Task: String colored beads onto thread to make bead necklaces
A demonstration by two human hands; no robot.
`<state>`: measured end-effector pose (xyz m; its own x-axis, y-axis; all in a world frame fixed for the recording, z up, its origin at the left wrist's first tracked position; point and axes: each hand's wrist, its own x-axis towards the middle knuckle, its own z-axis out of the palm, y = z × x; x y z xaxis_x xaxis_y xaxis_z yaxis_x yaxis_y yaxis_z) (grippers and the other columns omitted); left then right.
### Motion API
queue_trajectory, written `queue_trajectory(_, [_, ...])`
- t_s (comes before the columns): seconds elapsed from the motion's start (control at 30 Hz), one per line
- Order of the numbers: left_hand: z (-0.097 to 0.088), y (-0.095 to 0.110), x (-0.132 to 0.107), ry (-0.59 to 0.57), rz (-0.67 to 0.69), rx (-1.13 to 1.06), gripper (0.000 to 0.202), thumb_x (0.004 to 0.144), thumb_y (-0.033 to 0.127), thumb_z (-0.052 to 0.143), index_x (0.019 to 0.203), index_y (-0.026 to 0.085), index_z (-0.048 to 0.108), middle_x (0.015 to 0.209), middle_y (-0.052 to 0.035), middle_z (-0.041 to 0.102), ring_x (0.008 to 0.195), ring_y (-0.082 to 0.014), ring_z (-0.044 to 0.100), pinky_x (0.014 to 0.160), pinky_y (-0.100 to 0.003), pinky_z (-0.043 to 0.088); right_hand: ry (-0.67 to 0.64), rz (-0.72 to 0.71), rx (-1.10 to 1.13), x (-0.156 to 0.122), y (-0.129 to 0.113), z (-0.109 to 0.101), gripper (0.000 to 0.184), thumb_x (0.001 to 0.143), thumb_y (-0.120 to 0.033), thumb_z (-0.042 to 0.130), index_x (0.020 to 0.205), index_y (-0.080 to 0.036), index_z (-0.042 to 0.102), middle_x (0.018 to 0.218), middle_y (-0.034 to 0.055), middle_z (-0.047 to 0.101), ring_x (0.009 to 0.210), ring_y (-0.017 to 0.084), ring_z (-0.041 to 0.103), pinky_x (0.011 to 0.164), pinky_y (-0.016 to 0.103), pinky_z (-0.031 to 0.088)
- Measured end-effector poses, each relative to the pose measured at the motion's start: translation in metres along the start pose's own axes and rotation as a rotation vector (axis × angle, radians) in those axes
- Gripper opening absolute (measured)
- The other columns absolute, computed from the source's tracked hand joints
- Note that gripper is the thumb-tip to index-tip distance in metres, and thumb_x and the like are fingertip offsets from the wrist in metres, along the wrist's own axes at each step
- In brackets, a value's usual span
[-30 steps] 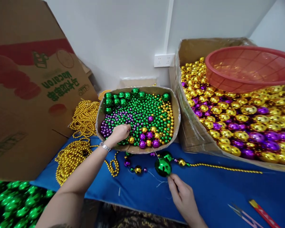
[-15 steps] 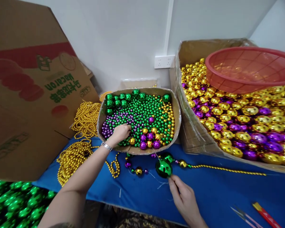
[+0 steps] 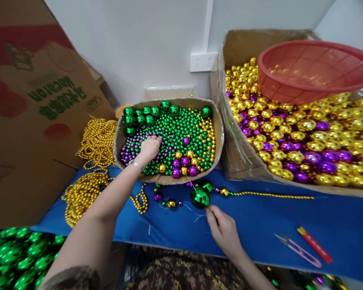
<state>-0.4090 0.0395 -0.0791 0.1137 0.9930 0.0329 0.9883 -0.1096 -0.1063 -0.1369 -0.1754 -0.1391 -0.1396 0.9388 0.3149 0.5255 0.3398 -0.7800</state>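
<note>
The right hand [image 3: 225, 230] pinches a big green ball [image 3: 200, 197]; the left hand [image 3: 150, 148], grip too hidden to tell, is over little purple beads [image 3: 129, 152].

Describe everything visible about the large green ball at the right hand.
The large green ball looks round, smooth and mirror-shiny, perhaps metallic-coated plastic, with dark reflections and bright highlights. The right hand pinches at its lower right edge with thumb and fingertips. A thin pale line runs from its upper left toward the cardboard box. The ball is in front of that box, over the blue cloth; whether it rests there is unclear. Another green ball shows just behind it.
</note>
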Motion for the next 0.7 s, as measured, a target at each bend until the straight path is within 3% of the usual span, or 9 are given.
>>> queue_trajectory(0.33, [-0.005, -0.008, -0.015, -0.108, 0.096, -0.054, 0.03, 0.081, 0.021, 0.05, 0.108, 0.02, 0.064, 0.107, -0.0079, 0.065, 0.097, -0.0246, 0.062, 0.075, -0.028, 0.048, -0.006, -0.001, 0.008, -0.003, -0.001, 0.0, 0.022, 0.096, -0.026, 0.041, 0.082, -0.019, 0.057, 0.063, -0.0008, 0.06, 0.052, 0.011, 0.056, 0.056, 0.02, 0.042])
queue_trajectory(0.5, [-0.008, -0.013, -0.021, -0.104, 0.13, -0.082, 0.034, 0.082, 0.018, 0.05, 0.112, 0.021, 0.063, 0.113, -0.0049, 0.066, 0.1, -0.0221, 0.062, 0.082, -0.027, 0.048, -0.015, -0.003, 0.024, -0.003, -0.001, 0.001, 0.021, 0.096, -0.026, 0.042, 0.083, -0.02, 0.057, 0.065, -0.0004, 0.061, 0.053, 0.011, 0.056, 0.056, 0.02, 0.043])
queue_trajectory(0.7, [-0.01, -0.013, -0.022, -0.081, 0.134, -0.09, 0.033, 0.083, 0.016, 0.048, 0.111, 0.02, 0.065, 0.111, -0.0066, 0.067, 0.098, -0.0232, 0.064, 0.078, -0.027, 0.049, -0.001, -0.008, 0.031, -0.003, -0.001, 0.0, 0.02, 0.095, -0.026, 0.043, 0.084, -0.019, 0.058, 0.062, -0.0012, 0.06, 0.051, 0.011, 0.056, 0.055, 0.02, 0.042])
